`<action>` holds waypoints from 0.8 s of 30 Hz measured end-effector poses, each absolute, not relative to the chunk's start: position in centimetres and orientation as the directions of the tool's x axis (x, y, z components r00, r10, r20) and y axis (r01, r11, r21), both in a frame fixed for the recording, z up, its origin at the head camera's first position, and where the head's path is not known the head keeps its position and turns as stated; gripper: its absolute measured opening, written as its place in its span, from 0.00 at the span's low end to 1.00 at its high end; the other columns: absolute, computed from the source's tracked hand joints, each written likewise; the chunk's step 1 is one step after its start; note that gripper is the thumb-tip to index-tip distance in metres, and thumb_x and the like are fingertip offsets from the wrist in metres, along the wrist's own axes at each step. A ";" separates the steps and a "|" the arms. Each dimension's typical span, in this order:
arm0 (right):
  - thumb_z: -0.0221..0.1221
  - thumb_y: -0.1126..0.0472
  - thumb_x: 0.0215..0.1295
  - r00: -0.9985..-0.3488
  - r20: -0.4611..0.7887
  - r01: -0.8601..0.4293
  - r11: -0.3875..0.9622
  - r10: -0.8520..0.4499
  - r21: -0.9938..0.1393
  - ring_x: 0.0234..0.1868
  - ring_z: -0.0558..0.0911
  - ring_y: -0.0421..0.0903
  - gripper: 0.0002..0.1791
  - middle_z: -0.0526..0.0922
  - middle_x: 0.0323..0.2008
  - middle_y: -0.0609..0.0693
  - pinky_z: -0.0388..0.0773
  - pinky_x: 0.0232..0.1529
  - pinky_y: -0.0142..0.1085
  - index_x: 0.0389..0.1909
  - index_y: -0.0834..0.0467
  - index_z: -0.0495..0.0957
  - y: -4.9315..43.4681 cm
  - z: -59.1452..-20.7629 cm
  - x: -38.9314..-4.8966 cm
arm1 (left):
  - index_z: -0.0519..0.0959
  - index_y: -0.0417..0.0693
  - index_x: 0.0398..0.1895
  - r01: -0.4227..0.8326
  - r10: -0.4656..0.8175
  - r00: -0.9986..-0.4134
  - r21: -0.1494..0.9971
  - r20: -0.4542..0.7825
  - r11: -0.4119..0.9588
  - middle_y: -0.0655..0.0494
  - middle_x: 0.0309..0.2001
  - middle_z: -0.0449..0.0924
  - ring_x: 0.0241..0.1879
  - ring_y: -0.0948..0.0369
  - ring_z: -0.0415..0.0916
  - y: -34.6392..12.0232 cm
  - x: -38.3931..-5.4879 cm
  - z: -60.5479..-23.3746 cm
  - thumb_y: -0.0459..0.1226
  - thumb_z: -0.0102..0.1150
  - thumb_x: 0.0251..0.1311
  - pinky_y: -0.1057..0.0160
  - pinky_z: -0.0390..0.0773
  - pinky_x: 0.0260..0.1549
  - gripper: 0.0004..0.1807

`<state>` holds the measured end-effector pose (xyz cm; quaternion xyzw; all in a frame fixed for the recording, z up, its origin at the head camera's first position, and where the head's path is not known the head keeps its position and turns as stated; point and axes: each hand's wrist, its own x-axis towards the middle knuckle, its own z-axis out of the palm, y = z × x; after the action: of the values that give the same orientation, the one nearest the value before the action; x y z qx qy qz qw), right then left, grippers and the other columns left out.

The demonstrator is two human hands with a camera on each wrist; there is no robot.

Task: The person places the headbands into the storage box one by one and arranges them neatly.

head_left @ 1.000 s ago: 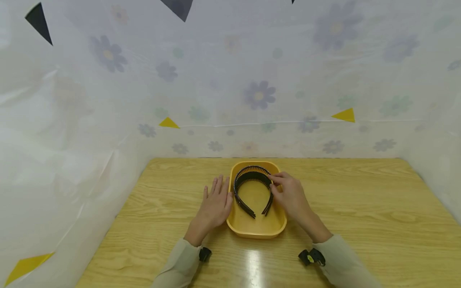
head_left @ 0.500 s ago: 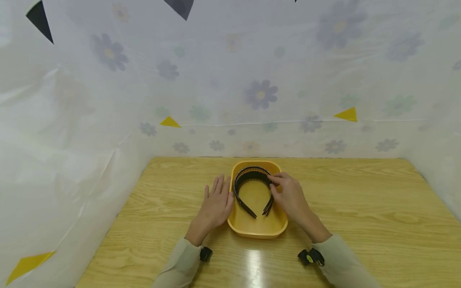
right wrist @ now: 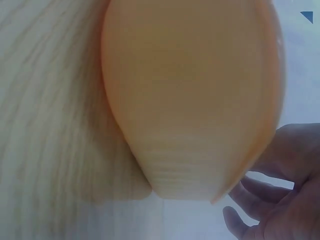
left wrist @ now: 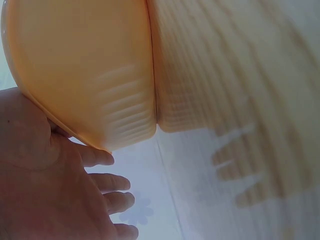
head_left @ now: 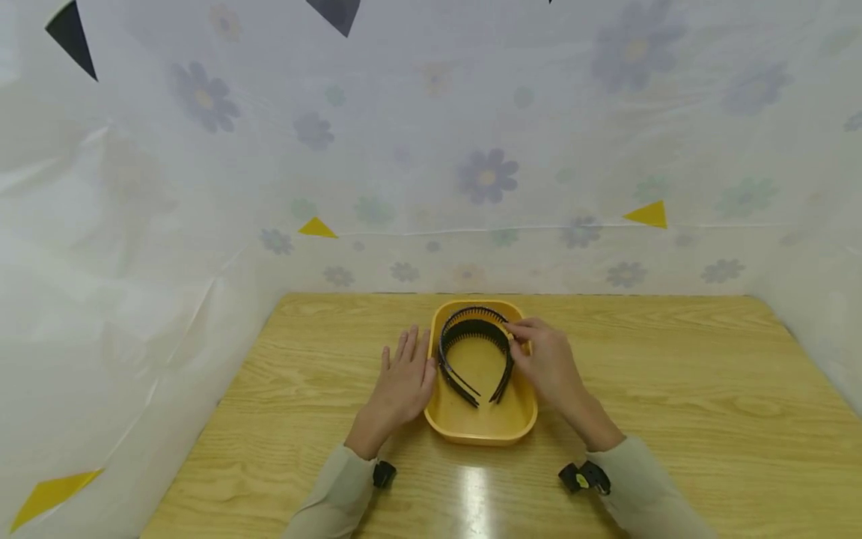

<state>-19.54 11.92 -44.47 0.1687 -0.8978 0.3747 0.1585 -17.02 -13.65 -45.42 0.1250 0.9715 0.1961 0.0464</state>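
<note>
A yellow plastic tray [head_left: 480, 439] holds several dark toothed headbands. Among them a broad black headband [head_left: 474, 327] lies with its ends toward the front. A thin speckled headband [head_left: 471, 308] arches over the back of it, one end standing apart from the others. With thumb and forefinger, my right hand [head_left: 548, 361] pinches the thin headband on its right side, over the tray's right rim. My left hand [head_left: 402, 383] has its fingers stretched out, with the thumb side against the tray's left wall. Both wrist views show the tray's outer wall [left wrist: 75, 60]; the headbands are hidden there.
The tray stands on a wood-grain table [head_left: 323, 359], toward its back edge. A white flower-printed sheet [head_left: 404, 150] rises behind and at both sides. Yellow and dark triangles mark the sheet.
My right hand has moved slightly right and away from me. The thin headband has lifted and shifted back, and its left end has come apart from the others. My left hand stays in place.
</note>
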 end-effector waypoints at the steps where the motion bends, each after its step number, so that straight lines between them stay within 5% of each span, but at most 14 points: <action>1: 0.65 0.73 0.63 -0.891 0.412 -0.424 0.667 -0.189 -0.613 0.19 0.71 0.39 0.15 0.85 0.48 0.62 0.68 0.18 0.31 0.52 0.67 0.86 11.9 -44.5 -19.6 | 0.44 0.46 0.84 0.226 0.262 -0.964 0.394 -0.041 0.891 0.46 0.83 0.35 0.81 0.48 0.33 -13.7 -17.0 -45.4 0.49 0.24 0.83 0.37 0.36 0.75 0.33; 24: 0.64 0.72 0.65 -0.894 0.387 -0.418 0.727 -0.225 -0.545 0.33 0.82 0.50 0.15 0.84 0.49 0.64 0.76 0.27 0.37 0.52 0.69 0.85 10.8 -45.1 -19.4 | 0.43 0.47 0.84 0.224 0.267 -0.962 0.396 -0.056 0.890 0.45 0.83 0.34 0.81 0.46 0.35 -13.6 -17.0 -45.3 0.49 0.24 0.83 0.36 0.37 0.75 0.33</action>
<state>-19.43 10.80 -45.09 0.1752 -0.9172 0.3256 0.1486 -17.04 -13.64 -45.31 0.1265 0.9707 0.1971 0.0547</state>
